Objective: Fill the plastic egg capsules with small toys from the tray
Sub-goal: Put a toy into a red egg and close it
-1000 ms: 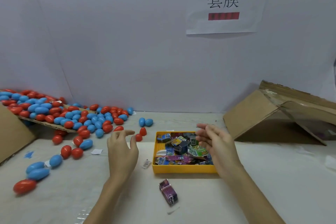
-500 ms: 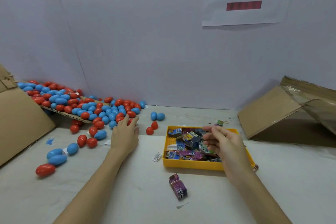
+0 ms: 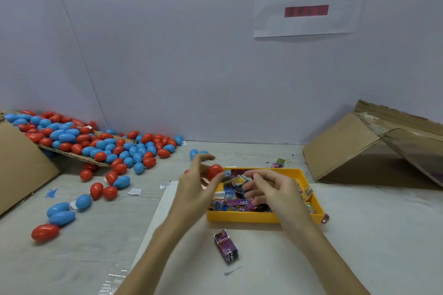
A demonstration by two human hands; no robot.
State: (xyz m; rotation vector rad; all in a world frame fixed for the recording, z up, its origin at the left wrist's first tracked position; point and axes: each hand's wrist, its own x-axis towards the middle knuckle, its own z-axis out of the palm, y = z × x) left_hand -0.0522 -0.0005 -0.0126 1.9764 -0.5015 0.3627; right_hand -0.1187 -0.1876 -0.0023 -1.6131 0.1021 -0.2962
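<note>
Egg held, toy not yet picked

The left hand (image 3: pixel 196 184) pinches a red egg (image 3: pixel 214 171) beside the tray (image 3: pixel 263 218); the right hand (image 3: pixel 271 189) hovers open above the toys (image 3: pixel 236 202). Splitting the egg one-handed could drop it onto the counter (image 3: pixel 359 246).

Red egg capsule (image 3: pixel 214 171) held above yellow tray (image 3: pixel 260 218) of packeted toys (image 3: pixel 236 202).

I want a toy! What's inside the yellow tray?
The yellow tray holds a jumble of small toy packets, blue, purple and yellow. The right hand hovers over the middle, hiding the packets beneath it. The tray's bottom shows only at the left corner.
</note>
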